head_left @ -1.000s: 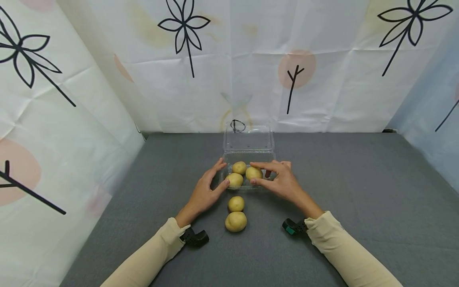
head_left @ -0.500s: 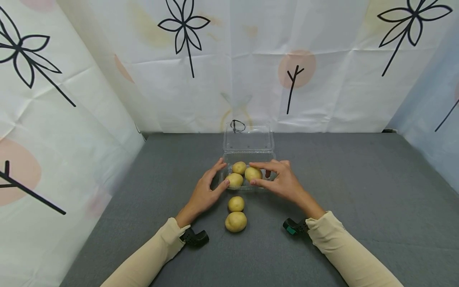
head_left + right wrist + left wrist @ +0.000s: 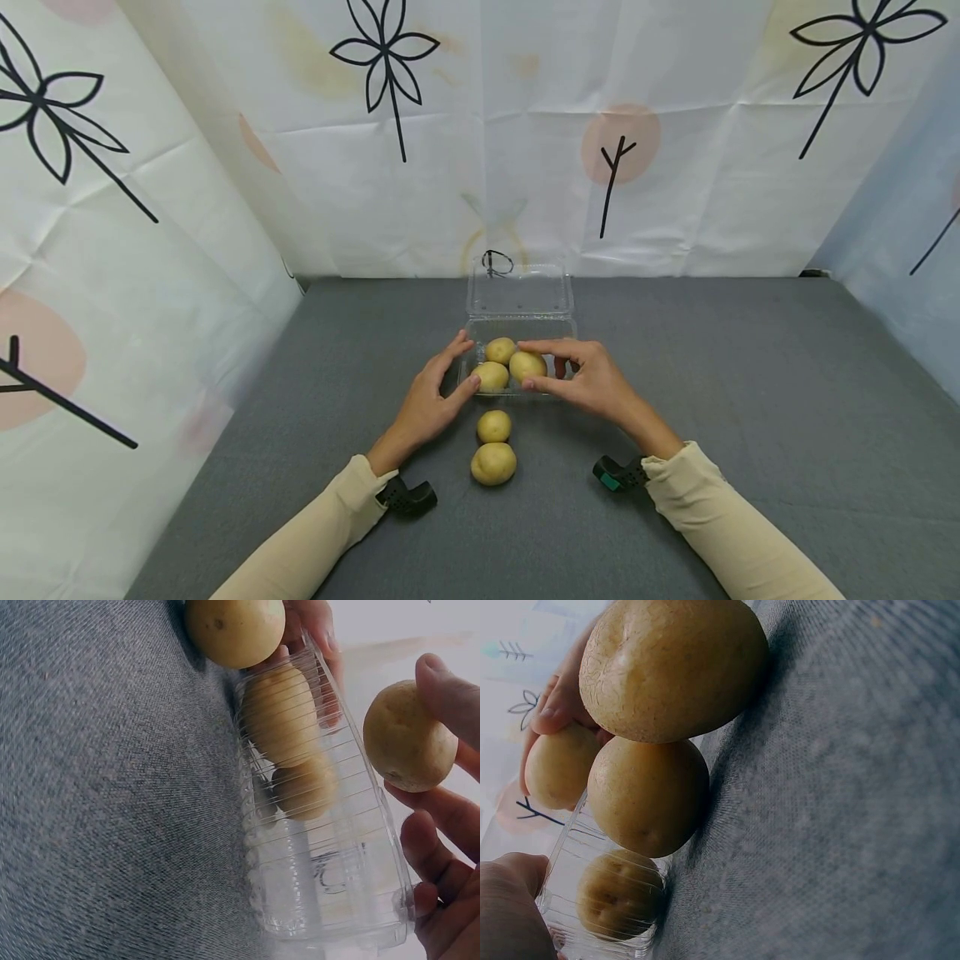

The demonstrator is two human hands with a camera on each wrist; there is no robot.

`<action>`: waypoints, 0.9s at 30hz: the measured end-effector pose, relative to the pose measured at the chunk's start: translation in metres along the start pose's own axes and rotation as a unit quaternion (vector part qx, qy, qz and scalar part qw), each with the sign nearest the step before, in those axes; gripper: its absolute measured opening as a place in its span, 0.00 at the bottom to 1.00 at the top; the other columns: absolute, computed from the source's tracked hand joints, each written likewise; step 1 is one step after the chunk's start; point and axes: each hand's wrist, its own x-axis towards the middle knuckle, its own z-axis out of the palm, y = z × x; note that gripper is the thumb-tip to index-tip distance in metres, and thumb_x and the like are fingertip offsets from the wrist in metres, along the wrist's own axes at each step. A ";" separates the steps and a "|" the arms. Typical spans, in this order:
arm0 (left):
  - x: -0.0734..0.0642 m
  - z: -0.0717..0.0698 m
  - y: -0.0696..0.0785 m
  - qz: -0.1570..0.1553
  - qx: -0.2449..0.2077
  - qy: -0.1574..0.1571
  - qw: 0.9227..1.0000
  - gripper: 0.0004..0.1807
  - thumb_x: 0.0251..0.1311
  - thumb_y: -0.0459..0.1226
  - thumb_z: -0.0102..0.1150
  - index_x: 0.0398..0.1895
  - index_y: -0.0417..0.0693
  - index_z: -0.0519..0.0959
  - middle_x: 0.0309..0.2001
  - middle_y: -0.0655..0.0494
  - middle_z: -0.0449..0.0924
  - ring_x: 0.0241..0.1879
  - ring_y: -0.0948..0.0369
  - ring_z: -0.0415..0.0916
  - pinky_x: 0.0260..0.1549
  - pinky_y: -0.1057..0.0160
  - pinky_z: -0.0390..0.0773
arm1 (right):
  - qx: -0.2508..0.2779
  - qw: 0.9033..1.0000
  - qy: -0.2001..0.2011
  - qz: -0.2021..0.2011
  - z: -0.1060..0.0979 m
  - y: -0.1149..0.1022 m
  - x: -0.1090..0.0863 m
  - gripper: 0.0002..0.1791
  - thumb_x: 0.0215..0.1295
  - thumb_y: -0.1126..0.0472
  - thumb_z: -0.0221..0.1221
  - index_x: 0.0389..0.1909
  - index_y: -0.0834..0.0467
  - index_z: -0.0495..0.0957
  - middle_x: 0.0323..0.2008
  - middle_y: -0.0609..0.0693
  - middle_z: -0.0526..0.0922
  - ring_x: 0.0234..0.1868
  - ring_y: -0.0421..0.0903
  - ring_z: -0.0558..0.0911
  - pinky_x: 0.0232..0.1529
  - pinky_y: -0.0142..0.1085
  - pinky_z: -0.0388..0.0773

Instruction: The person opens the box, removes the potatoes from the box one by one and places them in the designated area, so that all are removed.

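Potato (image 3: 528, 367) pinched in R hand (image 3: 592, 379): thumb on near side, index finger across from it, other fingers bent, slightly away. R wrist cam has it held up over the rim of the clear plastic tray (image 3: 521, 327), approx. mid-tray L to R.

L hand (image 3: 431, 400) at tray's L end: fingers fairly straight, spread along that side, thumb by near L corner; no potato in it.

Inside tray, L of the held one: back potato (image 3: 500, 351) & front potato (image 3: 491, 377), v. close tog., front one right next to L thumb. Lid (image 3: 520, 292) is hinged on tray's far edge, tipped back.

On gray table (image 3: 750, 400), in front of tray & btwn the wrists: far loose potato (image 3: 494, 426), w/ near loose potato (image 3: 493, 464) just this side of it, lined up.

Further out: black wrist units, L unit (image 3: 408, 498) & R unit (image 3: 618, 473), plus cream sleeves (image 3: 735, 525). White backdrop (image 3: 690, 192) behind, w/ blk flower & twig prints.
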 end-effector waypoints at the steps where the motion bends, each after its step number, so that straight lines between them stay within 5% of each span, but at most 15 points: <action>1: 0.000 0.000 0.000 0.000 0.000 0.000 1.000 0.32 0.72 0.48 0.58 0.77 0.54 0.66 0.81 0.62 0.53 0.80 0.50 0.54 0.74 0.35 0.56 | 0.007 1.000 -0.003 0.000 0.000 0.000 0.000 0.27 0.57 0.62 0.74 0.60 0.59 0.83 0.34 0.47 0.87 0.22 0.41 0.71 0.21 0.34 0.67; 11: 0.000 0.000 0.000 -0.001 -0.001 -0.001 1.000 0.33 0.72 0.48 0.58 0.77 0.53 0.66 0.81 0.62 0.53 0.80 0.50 0.53 0.74 0.35 0.56 | 0.053 0.998 -0.033 -0.014 -0.002 -0.003 0.001 0.26 0.58 0.65 0.73 0.59 0.62 0.82 0.36 0.53 0.90 0.13 0.35 0.69 0.14 0.31 0.67; 15: 0.000 -0.001 0.001 -0.001 -0.003 -0.002 1.000 0.33 0.72 0.48 0.57 0.77 0.53 0.65 0.82 0.61 0.53 0.80 0.50 0.53 0.74 0.34 0.55 | 0.080 0.995 -0.065 0.001 -0.005 -0.006 0.001 0.26 0.58 0.64 0.73 0.59 0.62 0.82 0.28 0.53 0.89 0.09 0.36 0.68 0.13 0.31 0.68; 18: 0.000 -0.001 0.001 -0.001 -0.005 -0.002 1.000 0.33 0.72 0.48 0.57 0.77 0.53 0.65 0.82 0.61 0.53 0.80 0.50 0.53 0.74 0.34 0.55 | 0.095 0.991 -0.093 0.019 -0.006 -0.009 0.001 0.26 0.59 0.63 0.73 0.60 0.62 0.82 0.37 0.55 0.91 0.09 0.46 0.71 0.14 0.33 0.71; 20: 0.000 0.000 0.001 0.000 -0.005 -0.001 1.000 0.33 0.72 0.48 0.57 0.77 0.53 0.65 0.82 0.61 0.53 0.80 0.49 0.53 0.73 0.34 0.56 | 0.099 0.989 -0.110 0.030 -0.007 -0.011 0.000 0.26 0.59 0.62 0.73 0.60 0.61 0.82 0.52 0.56 0.88 0.10 0.52 0.74 0.15 0.34 0.74; 27: -0.001 -0.001 0.001 0.002 -0.002 0.002 1.000 0.33 0.72 0.49 0.58 0.77 0.53 0.66 0.81 0.62 0.54 0.80 0.50 0.54 0.73 0.34 0.57 | 0.106 0.980 -0.160 0.054 -0.010 -0.013 -0.001 0.26 0.60 0.59 0.72 0.60 0.57 0.83 0.54 0.54 0.88 0.12 0.58 0.76 0.15 0.36 0.75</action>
